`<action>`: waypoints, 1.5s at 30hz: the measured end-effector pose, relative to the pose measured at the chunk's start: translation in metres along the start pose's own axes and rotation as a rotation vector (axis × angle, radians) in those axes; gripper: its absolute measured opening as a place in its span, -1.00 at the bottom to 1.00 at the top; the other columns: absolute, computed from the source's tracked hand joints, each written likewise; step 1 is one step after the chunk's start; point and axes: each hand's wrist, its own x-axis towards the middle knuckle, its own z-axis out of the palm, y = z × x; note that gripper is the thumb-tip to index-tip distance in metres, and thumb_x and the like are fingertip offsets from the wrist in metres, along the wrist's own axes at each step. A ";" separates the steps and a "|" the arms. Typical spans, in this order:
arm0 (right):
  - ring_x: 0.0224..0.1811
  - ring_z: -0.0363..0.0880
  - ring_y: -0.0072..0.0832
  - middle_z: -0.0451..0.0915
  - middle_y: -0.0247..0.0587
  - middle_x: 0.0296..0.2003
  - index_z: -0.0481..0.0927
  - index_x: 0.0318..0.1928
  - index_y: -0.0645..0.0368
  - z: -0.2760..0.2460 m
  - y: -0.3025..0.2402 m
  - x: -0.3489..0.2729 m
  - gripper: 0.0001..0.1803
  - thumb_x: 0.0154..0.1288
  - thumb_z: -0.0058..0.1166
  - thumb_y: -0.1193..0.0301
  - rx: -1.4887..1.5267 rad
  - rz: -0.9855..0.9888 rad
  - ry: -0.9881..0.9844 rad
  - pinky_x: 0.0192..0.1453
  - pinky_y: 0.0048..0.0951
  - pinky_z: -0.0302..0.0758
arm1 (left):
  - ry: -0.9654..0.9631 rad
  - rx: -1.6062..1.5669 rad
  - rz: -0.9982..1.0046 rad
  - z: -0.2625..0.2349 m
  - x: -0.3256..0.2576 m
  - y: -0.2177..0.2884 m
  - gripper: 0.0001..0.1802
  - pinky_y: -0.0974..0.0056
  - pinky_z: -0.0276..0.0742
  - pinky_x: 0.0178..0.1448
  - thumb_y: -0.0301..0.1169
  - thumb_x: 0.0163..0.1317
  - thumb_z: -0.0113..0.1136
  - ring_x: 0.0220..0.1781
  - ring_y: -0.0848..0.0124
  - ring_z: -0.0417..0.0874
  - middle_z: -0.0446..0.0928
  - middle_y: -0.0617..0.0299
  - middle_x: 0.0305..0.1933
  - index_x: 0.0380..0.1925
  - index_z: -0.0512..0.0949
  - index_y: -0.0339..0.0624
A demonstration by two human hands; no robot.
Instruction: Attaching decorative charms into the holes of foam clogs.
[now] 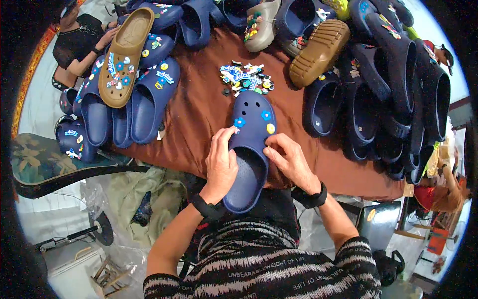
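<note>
A navy blue clog [250,168] lies in front of me, toe pointing away, its heel over the table's near edge. Two blue flower charms and a yellow round charm [270,128] sit on its toe part. My left hand [220,159] grips the clog's left side, fingertips by a small whitish charm [236,131] mostly hidden under them. On the right side my right hand [291,162] is closed against the clog's edge, with thumb and curled fingers touching it. Just beyond the toe is a pile of loose mixed charms [246,77].
The table wears a brown cloth [194,94]. Stacked blue clogs with charms stand at the left under a tan clog [124,60]. More dark clogs [363,117] and a brown clog on its side [321,52] crowd the right. Other people sit at far left and right.
</note>
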 end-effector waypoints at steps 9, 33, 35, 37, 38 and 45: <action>-0.44 0.48 -0.53 0.54 -0.22 -0.46 0.49 -0.23 0.27 0.011 0.007 -0.004 -0.90 0.31 0.08 0.50 0.210 0.214 0.108 -0.32 -0.42 0.44 | -0.010 0.012 -0.002 -0.001 -0.002 0.001 -0.36 0.03 0.34 0.43 -0.80 0.09 -0.11 0.34 -0.05 0.46 0.44 -0.09 0.25 0.24 0.40 -0.24; -0.58 0.35 -0.61 0.33 -0.42 -0.50 0.42 -0.13 0.15 0.029 0.022 -0.009 -0.95 0.48 0.00 0.48 1.043 0.476 0.395 -0.40 -0.42 0.53 | 0.004 0.013 -0.001 -0.001 -0.001 -0.006 -0.36 0.03 0.31 0.46 -0.80 0.10 -0.09 0.36 -0.04 0.44 0.44 -0.08 0.25 0.24 0.39 -0.23; -0.55 0.34 -0.59 0.30 -0.45 -0.47 0.43 -0.13 0.17 0.032 0.042 -0.014 -0.91 0.52 -0.02 0.42 1.201 0.477 0.485 -0.34 -0.41 0.55 | 0.034 -0.002 0.004 0.001 -0.001 -0.005 -0.36 0.03 0.31 0.46 -0.80 0.10 -0.10 0.36 -0.05 0.44 0.44 -0.08 0.25 0.25 0.38 -0.24; -0.53 0.33 -0.61 0.29 -0.45 -0.47 0.43 -0.14 0.18 0.027 0.043 -0.009 -0.84 0.57 -0.06 0.34 1.024 0.440 0.492 -0.33 -0.45 0.52 | 0.016 0.014 0.028 0.002 0.000 -0.002 -0.37 0.02 0.31 0.46 -0.79 0.11 -0.10 0.35 -0.05 0.44 0.44 -0.08 0.24 0.25 0.38 -0.26; -0.52 0.33 -0.62 0.28 -0.44 -0.47 0.43 -0.14 0.18 0.019 0.033 0.002 -0.79 0.59 -0.09 0.30 0.900 0.391 0.472 -0.33 -0.47 0.50 | 0.013 0.015 0.025 0.000 -0.003 -0.002 -0.37 0.02 0.31 0.46 -0.79 0.11 -0.10 0.35 -0.05 0.44 0.44 -0.08 0.24 0.25 0.38 -0.26; -0.52 0.43 -0.63 0.51 -0.30 -0.47 0.55 -0.08 0.27 -0.019 0.030 0.118 -0.69 0.59 -0.10 0.25 0.316 0.141 0.319 -0.45 -0.49 0.40 | 0.035 0.020 0.001 0.000 -0.002 0.001 -0.37 0.00 0.37 0.40 -0.78 0.11 -0.05 0.32 -0.06 0.46 0.44 -0.07 0.23 0.24 0.39 -0.21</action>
